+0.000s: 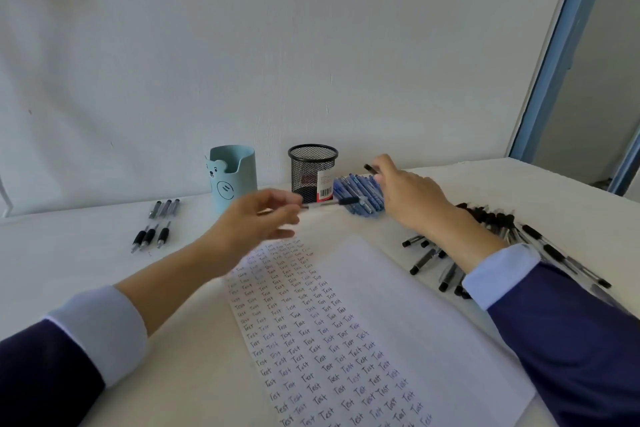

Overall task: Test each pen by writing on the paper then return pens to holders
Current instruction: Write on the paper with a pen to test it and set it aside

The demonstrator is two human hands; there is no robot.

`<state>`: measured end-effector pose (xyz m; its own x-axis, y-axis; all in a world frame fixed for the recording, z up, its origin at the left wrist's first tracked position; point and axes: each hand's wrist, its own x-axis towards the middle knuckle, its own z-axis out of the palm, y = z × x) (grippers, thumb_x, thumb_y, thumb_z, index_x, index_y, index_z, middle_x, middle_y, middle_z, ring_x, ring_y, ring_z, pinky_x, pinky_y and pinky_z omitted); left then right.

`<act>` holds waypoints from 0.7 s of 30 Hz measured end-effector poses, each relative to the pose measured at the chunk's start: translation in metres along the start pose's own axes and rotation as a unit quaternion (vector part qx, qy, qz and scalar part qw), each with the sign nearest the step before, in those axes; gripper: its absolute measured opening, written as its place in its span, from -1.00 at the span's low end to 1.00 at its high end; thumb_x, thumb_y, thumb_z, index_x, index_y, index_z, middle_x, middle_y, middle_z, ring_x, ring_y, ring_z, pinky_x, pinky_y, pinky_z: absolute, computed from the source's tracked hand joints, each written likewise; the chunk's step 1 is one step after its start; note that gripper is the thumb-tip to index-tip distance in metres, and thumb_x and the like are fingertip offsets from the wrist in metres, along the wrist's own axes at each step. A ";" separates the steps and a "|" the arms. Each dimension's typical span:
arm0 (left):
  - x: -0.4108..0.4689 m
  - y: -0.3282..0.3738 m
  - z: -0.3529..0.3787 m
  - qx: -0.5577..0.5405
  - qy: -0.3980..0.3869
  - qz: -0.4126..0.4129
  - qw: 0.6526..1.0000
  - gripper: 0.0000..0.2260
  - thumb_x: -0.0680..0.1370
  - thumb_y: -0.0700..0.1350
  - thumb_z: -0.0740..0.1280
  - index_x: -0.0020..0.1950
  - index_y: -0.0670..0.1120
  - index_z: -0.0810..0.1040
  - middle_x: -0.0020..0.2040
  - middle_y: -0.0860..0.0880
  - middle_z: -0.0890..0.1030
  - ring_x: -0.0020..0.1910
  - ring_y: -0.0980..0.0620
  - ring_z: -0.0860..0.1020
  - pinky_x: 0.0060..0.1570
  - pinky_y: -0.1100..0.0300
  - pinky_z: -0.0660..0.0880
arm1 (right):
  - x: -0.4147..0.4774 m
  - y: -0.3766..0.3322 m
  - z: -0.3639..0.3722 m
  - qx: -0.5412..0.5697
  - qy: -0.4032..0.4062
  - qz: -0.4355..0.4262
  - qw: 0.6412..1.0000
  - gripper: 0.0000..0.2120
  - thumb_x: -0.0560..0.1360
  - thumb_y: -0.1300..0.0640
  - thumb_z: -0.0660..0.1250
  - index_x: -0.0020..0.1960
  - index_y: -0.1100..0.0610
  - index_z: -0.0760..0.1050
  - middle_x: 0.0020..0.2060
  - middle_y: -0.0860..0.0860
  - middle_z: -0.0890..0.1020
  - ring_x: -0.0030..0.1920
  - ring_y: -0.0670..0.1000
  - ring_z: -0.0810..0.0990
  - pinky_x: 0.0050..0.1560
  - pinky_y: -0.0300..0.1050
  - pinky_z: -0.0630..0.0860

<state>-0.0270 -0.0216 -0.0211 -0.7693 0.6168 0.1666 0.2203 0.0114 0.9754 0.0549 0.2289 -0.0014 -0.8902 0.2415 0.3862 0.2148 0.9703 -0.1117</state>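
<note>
Nearest in the head view lies the paper (398,305), its left half filled with columns of the word "Test", in front of the mesh holder (311,166) that stands at the wall.

Left of and in front of that holder, the left hand (256,218), somewhat blurred, pinches a clear pen (332,202) by one end between thumb and fingertips. The pen's long axis runs nearly level, left to right, across the foot of the mesh holder, with its black end pointing right. The holder's open mouth lies above and behind the pen. By my judgement the pen must be tipped upright before it can drop in, and the left hand is the nearer one to do it.

Right of the mesh holder, the right hand (412,198) hangs over a heap of blue pens (360,192). Its fingers are curled, and they seem to pinch a dark pen (370,168) whose end sticks up above them.

Left of the mesh holder stands a blue bear cup (232,177). Farther right lies a pile of black pens (491,218).
</note>
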 end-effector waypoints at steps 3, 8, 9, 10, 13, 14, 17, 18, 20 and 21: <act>0.005 0.019 -0.022 -0.188 0.033 -0.010 0.982 -0.74 0.39 -0.21 0.39 0.06 -0.24 0.58 -0.01 -0.11 0.63 -0.14 0.07 0.65 -0.12 0.27 0.60 | -0.005 -0.018 -0.002 0.105 -0.008 -0.031 0.994 -0.72 0.69 -0.04 -0.05 0.33 0.01 0.27 0.08 0.00 0.59 0.05 0.14 0.57 0.05 0.09 0.47; 0.015 0.035 -0.075 -0.260 0.136 0.042 0.955 -0.83 0.53 -0.19 0.37 0.10 -0.20 0.57 -0.07 -0.08 0.63 -0.20 0.10 0.61 -0.11 0.31 0.59 | -0.015 -0.043 -0.008 0.189 -0.002 0.004 0.982 -0.53 0.45 -0.45 0.11 0.11 -0.11 0.33 -0.37 -0.17 0.49 -0.33 -0.18 0.47 -0.26 -0.14 0.34; 0.016 0.034 -0.088 -0.243 0.163 0.042 0.955 -0.82 0.53 -0.19 0.38 0.11 -0.21 0.57 -0.07 -0.08 0.64 -0.18 0.11 0.62 -0.12 0.33 0.58 | -0.017 -0.048 -0.007 0.195 -0.004 0.009 0.981 -0.49 0.39 -0.50 0.13 0.09 -0.13 0.32 -0.37 -0.16 0.53 -0.31 -0.18 0.50 -0.22 -0.14 0.36; 0.017 0.032 -0.103 -0.225 0.196 0.037 0.954 -0.81 0.52 -0.18 0.39 0.11 -0.22 0.58 -0.06 -0.08 0.65 -0.16 0.11 0.64 -0.12 0.34 0.57 | -0.019 -0.052 -0.006 0.195 -0.009 0.010 0.981 -0.47 0.35 -0.53 0.16 0.07 -0.15 0.33 -0.34 -0.14 0.58 -0.28 -0.17 0.53 -0.17 -0.12 0.41; 0.020 0.015 -0.145 -0.170 0.297 0.003 0.940 -0.83 0.53 -0.17 0.41 0.06 -0.23 0.61 -0.07 -0.11 0.65 -0.23 0.14 0.65 -0.18 0.37 0.56 | -0.023 -0.063 -0.002 0.224 -0.027 0.006 0.974 -0.51 0.34 -0.53 0.20 -0.06 -0.14 0.44 -0.27 -0.18 0.63 -0.34 -0.22 0.52 -0.13 -0.12 0.44; 0.019 0.009 -0.158 -0.137 0.324 -0.007 0.936 -0.82 0.54 -0.17 0.41 0.07 -0.25 0.61 -0.09 -0.11 0.65 -0.27 0.13 0.64 -0.19 0.37 0.57 | -0.024 -0.066 -0.001 0.244 -0.037 -0.002 0.969 -0.54 0.36 -0.51 0.20 -0.11 -0.13 0.46 -0.26 -0.23 0.64 -0.40 -0.24 0.49 -0.19 -0.13 0.43; 0.013 -0.012 -0.188 0.026 0.370 -0.045 0.927 -0.76 0.52 -0.17 0.44 0.13 -0.26 0.62 -0.18 -0.09 0.63 -0.33 0.09 0.60 -0.18 0.32 0.59 | -0.029 -0.076 0.000 0.289 -0.053 -0.054 0.954 -0.66 0.48 -0.32 0.24 -0.15 -0.05 0.48 -0.56 -0.24 0.47 -0.55 -0.20 0.38 -0.34 -0.20 0.25; 0.010 -0.018 -0.194 0.080 0.374 -0.060 0.922 -0.76 0.51 -0.16 0.45 0.12 -0.25 0.63 -0.20 -0.08 0.62 -0.32 0.07 0.59 -0.13 0.29 0.57 | -0.029 -0.078 0.000 0.315 -0.051 -0.066 0.945 -0.63 0.48 -0.32 0.24 -0.15 -0.02 0.50 -0.57 -0.18 0.45 -0.55 -0.19 0.36 -0.35 -0.22 0.22; 0.004 -0.029 -0.199 0.178 0.363 -0.083 0.911 -0.81 0.50 -0.14 0.46 0.05 -0.22 0.66 -0.26 -0.06 0.62 -0.31 0.06 0.57 -0.03 0.24 0.51 | -0.027 -0.082 -0.001 0.374 -0.053 -0.079 0.922 -0.47 0.42 -0.46 0.18 -0.14 0.00 0.54 -0.50 -0.02 0.44 -0.48 -0.17 0.32 -0.32 -0.21 0.27; 0.003 -0.032 -0.199 0.219 0.355 -0.091 0.904 -0.82 0.50 -0.11 0.46 -0.01 -0.21 0.68 -0.30 -0.06 0.63 -0.32 0.07 0.57 0.00 0.23 0.48 | -0.027 -0.083 -0.003 0.410 -0.067 -0.076 0.906 -0.42 0.39 -0.50 0.15 -0.12 -0.01 0.56 -0.49 0.02 0.37 -0.47 -0.12 0.31 -0.34 -0.22 0.28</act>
<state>-0.1555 -0.1772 -0.0229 -0.9735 -0.0849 0.2123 0.1489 0.4692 0.8705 0.0624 0.1416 0.0003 -0.9368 0.0493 0.3465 -0.2367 0.6398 -0.7311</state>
